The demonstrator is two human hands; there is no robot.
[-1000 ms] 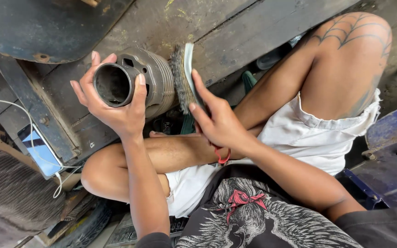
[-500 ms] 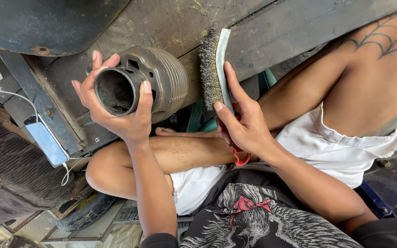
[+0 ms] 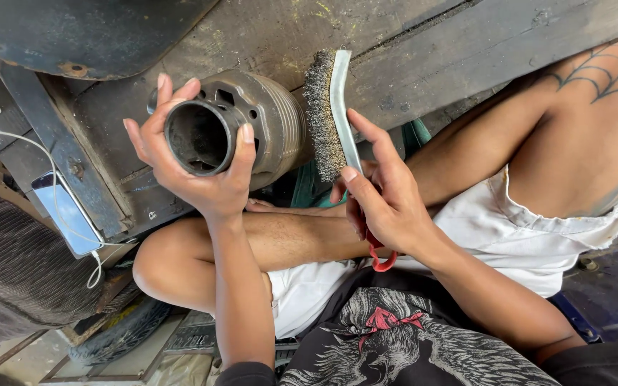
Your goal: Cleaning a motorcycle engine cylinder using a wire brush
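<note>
Far to my left a phone (image 3: 66, 214) lies on the dark metal frame (image 3: 59, 136), with a white cable (image 3: 33, 154) looping over it. Next comes my left hand (image 3: 194, 168), clasped around the open end of a grey finned metal cylinder (image 3: 252, 121): my thumb lies along its rim on the right side, my fingers curl over the top and the left side, and the bore faces up toward me (dark and sooty inside). The cylinder's far end points away toward the worn wooden plank (image 3: 409, 50) behind it.

Just beside the cylinder's fins stands a wire brush (image 3: 327, 114), bristles turned toward the cylinder and close against its ribbed side; I cannot tell whether the bristles actually touch. Its pale flat back faces right. My right hand (image 3: 384, 196) grips the brush low down, forefinger stretched up along the back, the other fingers wrapped around the handle, whose red end (image 3: 380, 261) pokes out below my palm.

Under both hands are my crossed bare legs in white shorts (image 3: 538, 236), and my right knee (image 3: 595, 93), with a web tattoo, rises at the far right. A black printed shirt (image 3: 395, 336) fills the bottom edge.
</note>
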